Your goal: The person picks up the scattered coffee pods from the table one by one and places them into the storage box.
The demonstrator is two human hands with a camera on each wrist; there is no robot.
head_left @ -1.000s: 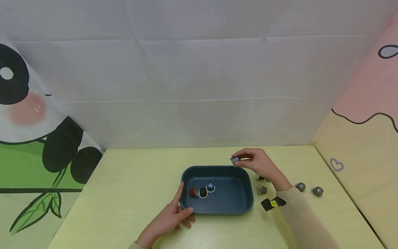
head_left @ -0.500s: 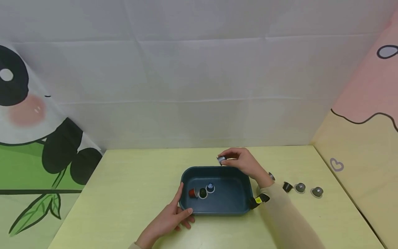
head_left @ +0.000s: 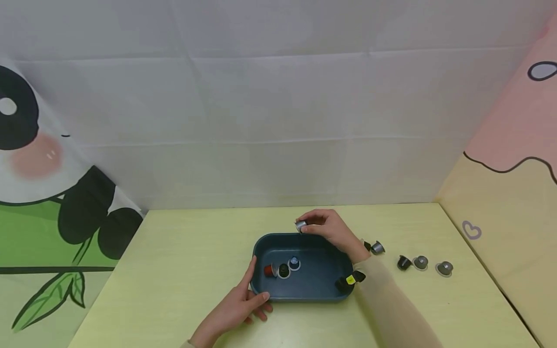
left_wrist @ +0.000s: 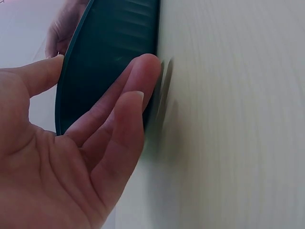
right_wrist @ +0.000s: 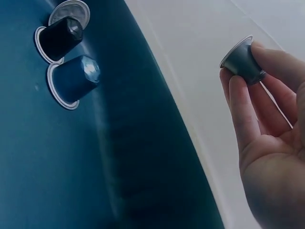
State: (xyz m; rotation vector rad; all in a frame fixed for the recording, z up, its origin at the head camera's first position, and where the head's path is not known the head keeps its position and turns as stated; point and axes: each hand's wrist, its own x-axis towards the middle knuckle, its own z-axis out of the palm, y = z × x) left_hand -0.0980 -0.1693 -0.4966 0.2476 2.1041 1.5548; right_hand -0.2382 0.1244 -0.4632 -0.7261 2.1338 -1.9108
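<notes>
My right hand pinches a grey coffee capsule between thumb and fingers, just above the back rim of a dark blue-green tray. In the right wrist view the capsule is tilted, its pale flange turned away from the palm. The left hand holds the tray's front left corner. Its fingers lie against the tray's outer wall in the left wrist view. Inside the tray, a red capsule, a dark capsule and a blue capsule sit close together.
Right of the tray lie a silver capsule, a black capsule, a grey capsule and another grey capsule. The right forearm crosses the tray's right side. A white cloth wall stands behind the pale yellow table.
The right hand has moved left along the tray's back rim with the grey capsule, its forearm uncovering the black capsule and the silver one. The left hand and tray have stayed put.
</notes>
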